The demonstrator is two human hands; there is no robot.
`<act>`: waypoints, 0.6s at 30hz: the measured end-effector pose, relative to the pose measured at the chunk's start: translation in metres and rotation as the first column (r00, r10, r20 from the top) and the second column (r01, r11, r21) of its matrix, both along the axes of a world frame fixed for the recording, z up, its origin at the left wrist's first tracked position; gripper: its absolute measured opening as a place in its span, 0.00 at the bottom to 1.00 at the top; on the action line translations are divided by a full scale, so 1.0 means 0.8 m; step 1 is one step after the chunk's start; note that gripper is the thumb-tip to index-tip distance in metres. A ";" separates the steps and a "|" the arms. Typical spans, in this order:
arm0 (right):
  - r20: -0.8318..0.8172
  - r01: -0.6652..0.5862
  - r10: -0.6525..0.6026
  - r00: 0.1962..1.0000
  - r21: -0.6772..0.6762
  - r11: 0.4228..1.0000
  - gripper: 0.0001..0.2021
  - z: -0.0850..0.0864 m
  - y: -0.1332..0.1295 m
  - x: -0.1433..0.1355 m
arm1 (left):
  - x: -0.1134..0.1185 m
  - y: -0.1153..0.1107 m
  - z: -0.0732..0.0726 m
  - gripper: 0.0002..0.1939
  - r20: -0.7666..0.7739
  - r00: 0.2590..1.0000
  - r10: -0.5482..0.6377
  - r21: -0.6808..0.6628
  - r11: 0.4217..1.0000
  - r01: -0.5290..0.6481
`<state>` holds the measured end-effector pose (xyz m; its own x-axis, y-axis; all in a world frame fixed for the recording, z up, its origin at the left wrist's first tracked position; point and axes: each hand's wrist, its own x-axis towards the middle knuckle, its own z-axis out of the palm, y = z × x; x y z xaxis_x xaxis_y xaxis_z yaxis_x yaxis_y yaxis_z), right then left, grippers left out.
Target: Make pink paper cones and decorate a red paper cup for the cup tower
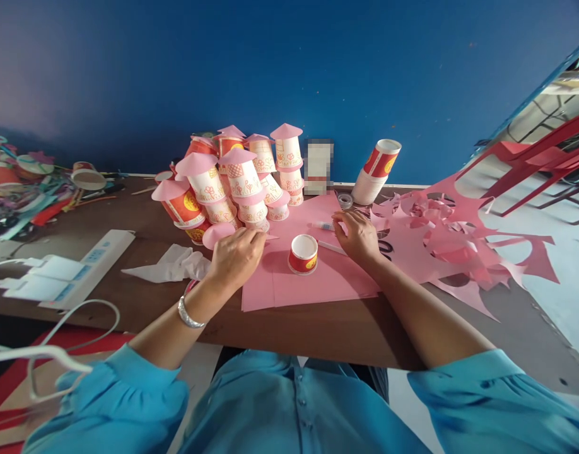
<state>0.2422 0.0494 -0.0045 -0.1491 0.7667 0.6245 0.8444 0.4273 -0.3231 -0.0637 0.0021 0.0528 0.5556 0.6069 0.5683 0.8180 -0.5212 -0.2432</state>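
Note:
My left hand (239, 254) is closed above the left part of the pink paper sheets (313, 290), its fingertips hidden from me. A small pink point shows beyond its fingers; I cannot make out what they hold. Just left of it is a round pink paper piece (218, 234). Between my hands stands a short red and white paper cup (303, 255), its open end up. My right hand (358, 236) has bent fingers closed at the right end of a glue stick (321, 226). A thin white strip (332, 248) and dark scissor handles (385, 248) lie beside that hand.
Stacked cups with pink cone roofs (245, 176) crowd the back left. A leaning cup stack (377, 170) and a tape roll (345, 200) stand behind. Pink paper scraps (441, 233) spread rightward. A crumpled tissue (171, 263) and power strip (93, 265) lie left.

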 end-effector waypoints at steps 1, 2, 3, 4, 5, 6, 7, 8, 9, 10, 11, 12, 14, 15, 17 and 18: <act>-0.025 -0.001 0.001 1.000 0.000 1.000 0.10 0.004 -0.002 -0.001 | 0.000 -0.001 0.003 0.08 0.033 0.998 -0.044 0.048 0.998 0.043; -0.071 -0.011 0.010 0.997 -0.006 1.000 0.10 0.009 -0.004 -0.003 | 0.001 -0.002 0.007 0.07 0.065 0.994 -0.089 0.097 0.992 0.082; -0.138 -0.031 0.028 0.990 -0.021 0.999 0.10 0.015 -0.007 -0.006 | 0.002 -0.003 0.013 0.06 0.094 0.987 -0.134 0.145 0.982 0.120; -0.226 -0.064 0.052 0.973 -0.043 0.997 0.09 0.020 -0.010 -0.009 | 0.004 -0.004 0.018 0.07 0.115 0.977 -0.179 0.200 0.968 0.154; -0.323 -0.110 0.080 0.943 -0.075 0.991 0.08 0.026 -0.013 -0.013 | 0.006 -0.004 0.024 0.08 0.141 0.966 -0.219 0.269 0.947 0.176; -0.417 -0.164 0.103 0.903 -0.115 0.980 0.09 0.032 -0.016 -0.016 | 0.008 -0.003 0.029 0.09 0.159 0.951 -0.265 0.336 0.920 0.200; -0.500 -0.224 0.117 0.858 -0.159 0.962 0.12 0.038 -0.020 -0.020 | 0.011 -0.002 0.033 0.11 0.169 0.936 -0.309 0.397 0.890 0.223; -0.575 -0.290 0.125 0.809 -0.205 0.935 0.15 0.043 -0.024 -0.024 | 0.014 0.000 0.036 0.13 0.174 0.919 -0.354 0.445 0.861 0.247; -0.640 -0.359 0.128 0.758 -0.246 0.901 0.18 0.047 -0.027 -0.027 | 0.016 0.002 0.037 0.16 0.172 0.903 -0.395 0.475 0.836 0.275; -0.697 -0.427 0.126 0.706 -0.276 0.861 0.21 0.052 -0.030 -0.029 | 0.019 0.004 0.037 0.18 0.169 0.887 -0.431 0.487 0.819 0.305; -0.749 -0.494 0.122 0.652 -0.298 0.817 0.22 0.055 -0.034 -0.031 | 0.022 0.007 0.037 0.20 0.166 0.870 -0.464 0.488 0.806 0.336; -0.794 -0.559 0.115 0.597 -0.309 0.769 0.24 0.059 -0.036 -0.032 | 0.025 0.010 0.036 0.22 0.163 0.854 -0.494 0.487 0.793 0.366; -0.866 -0.678 0.093 0.491 -0.312 0.666 0.25 0.065 -0.041 -0.032 | 0.032 0.014 0.034 0.22 0.147 0.833 -0.534 0.492 0.770 0.407; -0.893 -0.727 0.078 0.442 -0.306 0.615 0.25 0.068 -0.042 -0.032 | 0.034 0.016 0.033 0.21 0.135 0.827 -0.546 0.501 0.758 0.419; -0.932 -0.793 0.045 0.359 -0.279 0.542 0.24 0.072 -0.043 -0.030 | 0.038 0.019 0.032 0.19 0.110 0.825 -0.555 0.511 0.743 0.432; -0.945 -0.809 0.025 0.327 -0.266 0.524 0.24 0.073 -0.043 -0.029 | 0.039 0.020 0.032 0.18 0.103 0.825 -0.556 0.508 0.742 0.436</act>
